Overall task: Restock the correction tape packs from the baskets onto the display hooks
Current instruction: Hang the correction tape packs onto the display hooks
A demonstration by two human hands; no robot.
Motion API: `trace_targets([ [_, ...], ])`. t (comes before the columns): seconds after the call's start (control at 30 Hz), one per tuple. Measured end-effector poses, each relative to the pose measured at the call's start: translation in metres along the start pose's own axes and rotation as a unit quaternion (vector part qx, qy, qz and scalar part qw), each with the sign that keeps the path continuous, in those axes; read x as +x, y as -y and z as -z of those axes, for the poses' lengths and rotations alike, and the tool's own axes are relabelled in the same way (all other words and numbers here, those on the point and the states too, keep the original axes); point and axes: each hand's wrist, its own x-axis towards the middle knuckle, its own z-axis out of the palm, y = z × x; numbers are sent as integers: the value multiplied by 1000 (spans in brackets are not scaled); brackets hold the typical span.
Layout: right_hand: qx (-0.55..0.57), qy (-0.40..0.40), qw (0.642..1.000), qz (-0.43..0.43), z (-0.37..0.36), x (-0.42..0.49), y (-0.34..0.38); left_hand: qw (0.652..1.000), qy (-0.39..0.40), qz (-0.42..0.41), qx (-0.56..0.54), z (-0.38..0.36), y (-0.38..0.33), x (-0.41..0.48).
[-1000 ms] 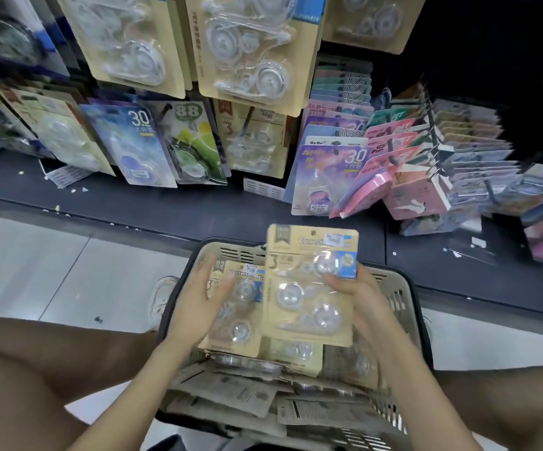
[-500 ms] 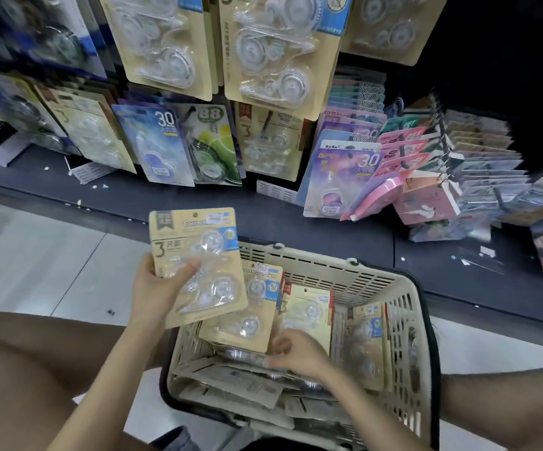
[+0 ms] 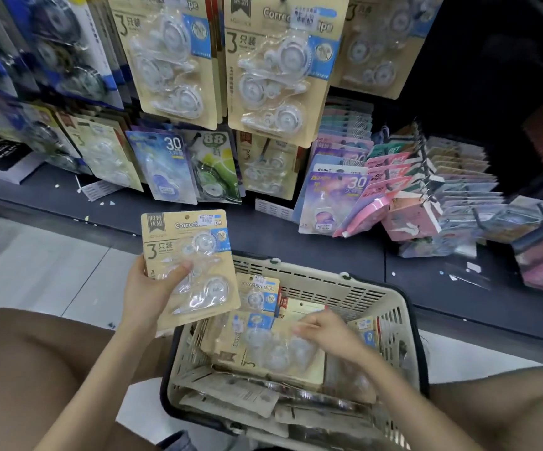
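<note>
My left hand (image 3: pixel 144 289) grips a tan three-piece correction tape pack (image 3: pixel 195 271) upright, left of and above the basket, thumb across its clear blister. My right hand (image 3: pixel 327 333) is down inside the cream plastic basket (image 3: pixel 393 304), its fingertips pinching the upper edge of another tan pack (image 3: pixel 263 348) that lies turned sideways on the pile. A further pack (image 3: pixel 258 292) stands against the basket's far wall. Matching tan packs hang on the display hooks above, one (image 3: pixel 174 60) on the left and one (image 3: pixel 279 66) to its right.
A dark shelf ledge (image 3: pixel 263 229) runs behind the basket. Blue (image 3: pixel 162 167) and green (image 3: pixel 214 167) single-tape packs hang low on the display, with pink and purple packs (image 3: pixel 390 203) fanned out at right. My knees flank the basket on the pale tiled floor.
My left hand took one pack out of the basket and holds it off to the left. My right hand dropped into the basket and took hold of a pack there.
</note>
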Motion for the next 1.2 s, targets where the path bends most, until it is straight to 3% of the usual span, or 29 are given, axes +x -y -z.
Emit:
trace_targets([
  [0.1,18,-58,998,28,49,-10,19,1000,4,-27,3,-1,-23,2],
  [0.2,142,-110,983,30,88,-26,31,998,12,-58,3,-7,-45,2],
  [0.33,320,-190,926,60,132,-52,56,995,26,-90,18,-20,-72,-5],
  [0.47,410,-248,870,115,165,-75,83,987,40,-151,38,-34,-109,-16],
  [0.77,477,-281,806,209,208,-84,142,958,61,-279,16,-56,-202,-23],
  [0.97,445,-330,810,194,219,-73,160,940,20,-339,-17,-63,-249,-22],
  [1.2,437,-379,787,216,209,-74,160,921,14,-384,-57,-65,-277,-14],
])
